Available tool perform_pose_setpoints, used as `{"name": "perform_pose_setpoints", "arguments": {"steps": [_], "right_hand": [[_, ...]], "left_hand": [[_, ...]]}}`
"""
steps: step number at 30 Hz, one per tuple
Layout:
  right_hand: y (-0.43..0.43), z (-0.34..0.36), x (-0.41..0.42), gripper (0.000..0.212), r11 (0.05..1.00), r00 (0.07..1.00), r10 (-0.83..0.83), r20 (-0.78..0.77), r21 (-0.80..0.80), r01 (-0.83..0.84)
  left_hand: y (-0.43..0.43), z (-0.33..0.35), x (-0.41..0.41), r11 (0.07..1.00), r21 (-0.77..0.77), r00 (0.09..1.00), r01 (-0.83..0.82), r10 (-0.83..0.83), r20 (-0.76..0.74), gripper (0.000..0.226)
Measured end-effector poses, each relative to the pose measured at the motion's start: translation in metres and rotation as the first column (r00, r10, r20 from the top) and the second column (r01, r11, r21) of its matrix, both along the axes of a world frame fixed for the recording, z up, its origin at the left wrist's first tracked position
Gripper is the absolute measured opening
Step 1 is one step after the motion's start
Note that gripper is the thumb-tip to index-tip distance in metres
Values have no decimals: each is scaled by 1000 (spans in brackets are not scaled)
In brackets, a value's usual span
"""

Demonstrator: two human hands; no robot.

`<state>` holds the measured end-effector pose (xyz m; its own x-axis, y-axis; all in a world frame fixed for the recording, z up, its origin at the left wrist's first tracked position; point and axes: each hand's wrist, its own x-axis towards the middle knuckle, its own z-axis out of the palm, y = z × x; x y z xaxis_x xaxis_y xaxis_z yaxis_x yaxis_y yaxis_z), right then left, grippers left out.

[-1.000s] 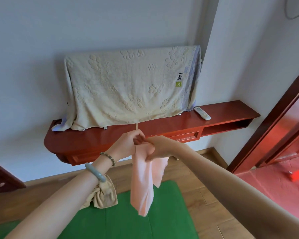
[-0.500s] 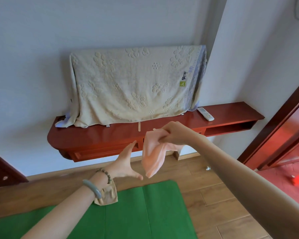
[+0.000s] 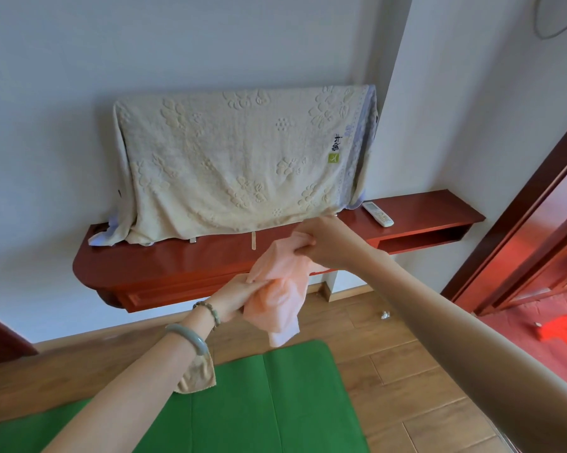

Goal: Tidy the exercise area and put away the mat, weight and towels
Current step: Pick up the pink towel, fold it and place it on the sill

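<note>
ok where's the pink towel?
Head view, centre: the pink towel is gripped low by the left hand, high by the right hand, in front of the red shelf, above the green mat.

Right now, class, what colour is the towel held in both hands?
Plain peach-pink; the towel shows best in the head view.

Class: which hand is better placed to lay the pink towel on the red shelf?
Probably right: the right hand grips the pink towel up by the red shelf; the left hand holds it lower down.
</note>
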<state>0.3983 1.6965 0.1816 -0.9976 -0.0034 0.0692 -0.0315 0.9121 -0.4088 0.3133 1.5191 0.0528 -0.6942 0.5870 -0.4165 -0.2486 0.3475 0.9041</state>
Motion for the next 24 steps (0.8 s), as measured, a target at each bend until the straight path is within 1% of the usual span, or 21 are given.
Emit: {"name": "perform_pose_setpoints", "arguments": {"steps": [2,4,5,6,7,8,9,10,11,12,13,15,16,17,18,19,20,21,23,24], "right_hand": [[2,-13,8,6,997,996,-56,-72,-51,52],[1,-25,18,32,992,987,-103,-121,-82,93],[-1,-30,22,45,991,984,-120,-132,-80,110],[-1,-36,25,48,990,981,-128,-147,-69,119],[-3,-42,27,42,992,979,-117,-169,-65,107],[-3,-49,28,31,995,977,-88,-196,-71,76],[-3,-54,30,21,996,976,-57,-210,-83,40],[-3,-58,31,18,996,977,-32,-213,-89,13],[-4,-61,33,19,996,981,-6,-196,-87,-12],[-6,-65,34,24,996,985,40,-167,-71,-53],[-9,-68,35,33,993,988,104,-115,-39,-109],[-14,-75,39,60,974,973,223,57,24,-224],[-16,-77,41,71,967,953,248,173,20,-255],[-16,-78,43,78,965,926,257,277,-19,-262],[-15,-79,44,80,966,907,260,332,-86,-245],[-14,-78,44,76,966,910,245,334,-163,-201],[-11,-77,43,70,963,939,193,285,-239,-125],[-7,-74,41,62,954,974,99,205,-298,-34],[4,-71,35,53,929,994,-92,61,-355,108],[8,-70,33,56,923,991,-128,41,-362,134]], "left_hand": [[3,3,-1,995,55,989,-82,75,125,17],[4,3,-2,988,62,968,-139,122,218,16],[3,2,-2,987,77,959,-142,117,259,17],[3,3,-1,985,107,949,-133,96,300,25],[1,3,0,982,155,940,-112,54,337,36],[0,5,2,969,230,930,-94,3,368,45],[-1,4,3,942,324,916,-88,-51,399,53],[-3,4,3,903,415,897,-107,-92,432,62],[-5,2,1,862,492,881,-125,-132,454,71],[-6,2,0,834,536,873,-130,-160,460,78],[-7,1,0,817,561,871,-131,-176,459,83],[-8,1,-1,832,536,878,-140,-146,456,89],[-8,3,1,861,490,888,-133,-116,445,85],[-8,3,3,896,429,903,-120,-81,422,78],[-8,3,4,924,368,919,-105,-51,390,70],[-9,3,4,941,325,934,-90,-34,356,61],[-10,4,7,949,306,944,-70,-36,327,52],[-12,5,7,954,295,951,-57,-37,306,45],[-16,11,9,964,263,963,-27,-46,266,44],[-19,13,9,968,250,969,12,-73,236,47]]}}
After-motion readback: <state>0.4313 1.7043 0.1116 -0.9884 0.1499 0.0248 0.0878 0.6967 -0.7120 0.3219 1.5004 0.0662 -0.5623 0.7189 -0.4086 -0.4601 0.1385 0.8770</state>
